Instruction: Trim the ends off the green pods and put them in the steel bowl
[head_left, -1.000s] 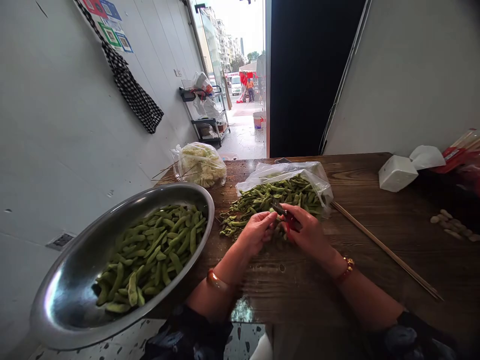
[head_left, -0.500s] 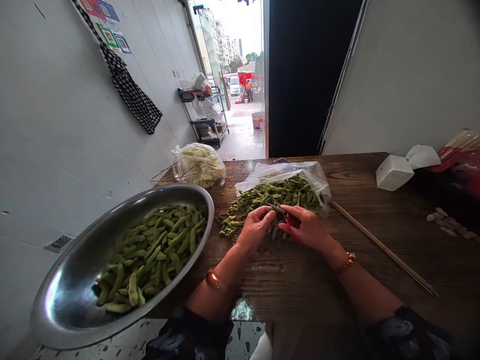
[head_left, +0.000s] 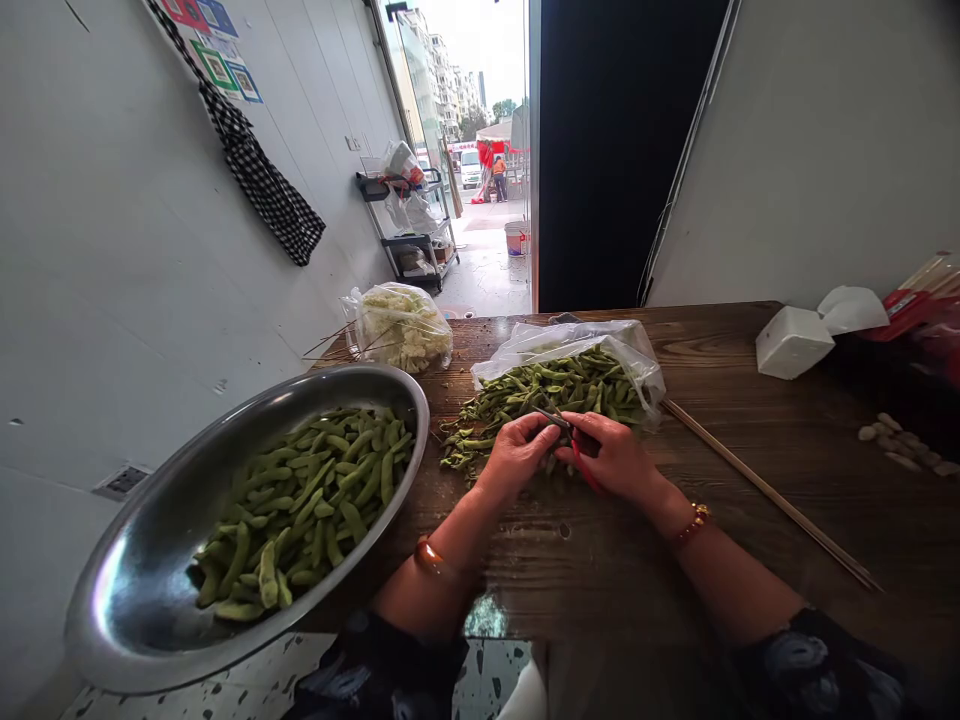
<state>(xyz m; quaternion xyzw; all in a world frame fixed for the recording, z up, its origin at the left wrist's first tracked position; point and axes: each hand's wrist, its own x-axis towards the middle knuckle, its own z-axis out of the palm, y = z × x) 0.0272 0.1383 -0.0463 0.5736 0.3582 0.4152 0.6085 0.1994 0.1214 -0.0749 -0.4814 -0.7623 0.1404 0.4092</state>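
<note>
Bowl: holding pods.
Pod heap: right of bowl, partly in plastic bag.
Right hand: gripping red-handled scissors, right of bowl.
Left hand: pinching, seemingly on pod, hidden.
Step, apparently: trimming pods.
Next move: needs steady pinch, blades clear of fingertips.

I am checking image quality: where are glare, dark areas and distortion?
Head view: glare streaks the metal basin on its left; light reflects off the table beside the left sleeve; the sky is washed out; the black panel shows hardly any detail; the basin looks stretched leftward.
</note>
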